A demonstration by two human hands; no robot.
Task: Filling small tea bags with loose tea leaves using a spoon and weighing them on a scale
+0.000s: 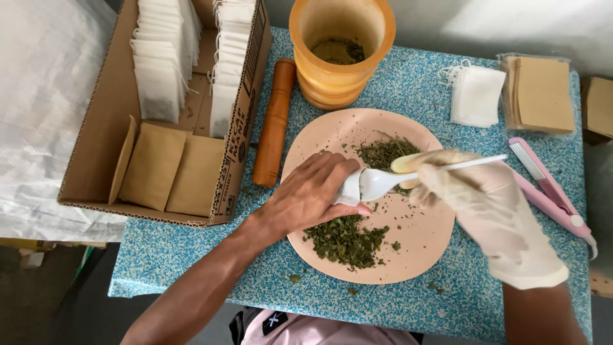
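Presently, left hand (pixel 313 191) pinches a small white tea bag (pixel 350 190) over the pink plate (pixel 421 246); gloved right hand (pixel 476 198) grips a white plastic spoon (pixel 396 179) at its mouth, above dried herbs (pixel 345 239).

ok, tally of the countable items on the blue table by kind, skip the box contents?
Round pink plate: 1
Orange wooden mortar: 1
Orange wooden pestle: 1
White plastic fork: 1
Pink handheld sealer: 1
Brown cardboard box: 1
Total: 6

The bare left hand (pixel 313 191) lies palm down, fingers pinched together. The gloved right hand (pixel 476 198) curls shut beside it, arm bent.
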